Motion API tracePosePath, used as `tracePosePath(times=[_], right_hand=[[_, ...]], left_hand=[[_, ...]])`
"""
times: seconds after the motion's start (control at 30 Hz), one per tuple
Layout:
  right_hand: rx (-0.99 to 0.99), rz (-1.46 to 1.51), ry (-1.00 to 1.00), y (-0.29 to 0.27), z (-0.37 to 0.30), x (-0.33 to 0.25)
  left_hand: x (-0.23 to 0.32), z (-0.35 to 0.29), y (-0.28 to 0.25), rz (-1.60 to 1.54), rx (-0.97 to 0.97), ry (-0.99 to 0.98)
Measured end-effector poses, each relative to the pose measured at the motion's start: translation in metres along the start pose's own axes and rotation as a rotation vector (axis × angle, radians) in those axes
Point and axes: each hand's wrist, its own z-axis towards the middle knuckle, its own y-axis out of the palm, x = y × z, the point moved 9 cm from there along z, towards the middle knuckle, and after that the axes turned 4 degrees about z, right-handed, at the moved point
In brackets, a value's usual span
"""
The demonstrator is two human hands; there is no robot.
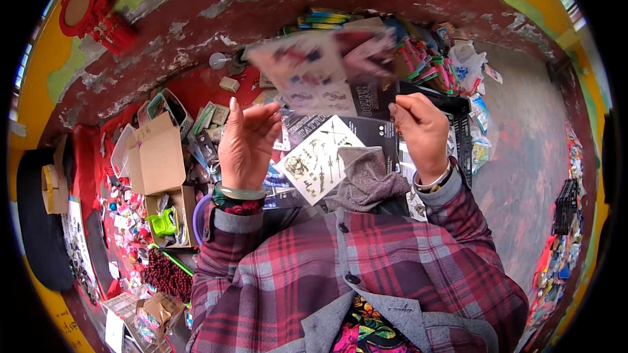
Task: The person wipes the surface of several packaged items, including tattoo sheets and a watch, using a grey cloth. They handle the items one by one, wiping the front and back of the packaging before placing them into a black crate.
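My right hand [422, 131] pinches the lower right corner of a tattoo sheet in a dark backed package [307, 72]. The package is raised and smeared by motion, with coloured designs on its pale part. To its lower left, my left hand [246, 147] is held up, thumb raised and fingers apart, with nothing seen in it. Below, between my hands, lies a white tattoo sheet with black designs [322, 157], on top of more dark packages [374, 132]. A crumpled grey cloth [369, 176] covers its right corner.
An open cardboard box [157, 163] with a bright green item [165, 222] stands at left, beside white baskets [123, 147]. Dark red beads [167, 273] lie nearer. A black crate [462, 140] and colourful packages [425, 68] are at right. The peeling wall [216, 10] rises behind.
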Motion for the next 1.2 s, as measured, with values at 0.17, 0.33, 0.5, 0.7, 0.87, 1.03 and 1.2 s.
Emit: tracePosePath(times=[0.17, 0.33, 0.5, 0.7, 0.87, 1.03, 1.2], right_hand=[[0.005, 0.889, 0.629, 0.015, -0.020, 0.078], [-0.047, 0.968, 0.728, 0.023, -0.035, 0.092], [-0.104, 0.973, 0.745, 0.028, -0.043, 0.094], [-0.190, 0.948, 0.736, 0.024, -0.041, 0.093], [-0.184, 0.814, 0.660, 0.003, -0.040, 0.095], [0.095, 0.708, 0.549, -0.070, -0.036, 0.128], [0.502, 0.686, 0.728, -0.156, -0.113, 0.256]], left_hand=[[0.012, 0.000, -0.012, 0.256, 0.154, 0.179], [-0.021, 0.005, 0.003, 0.240, 0.052, -0.122], [-0.039, 0.006, 0.006, 0.271, -0.047, -0.200], [-0.041, 0.003, 0.005, 0.299, -0.020, -0.202], [-0.053, 0.003, 0.002, 0.391, -0.042, -0.220], [-0.043, 0.001, 0.001, 0.596, -0.051, -0.172], [-0.032, -0.003, -0.020, 0.522, -0.009, -0.130]])
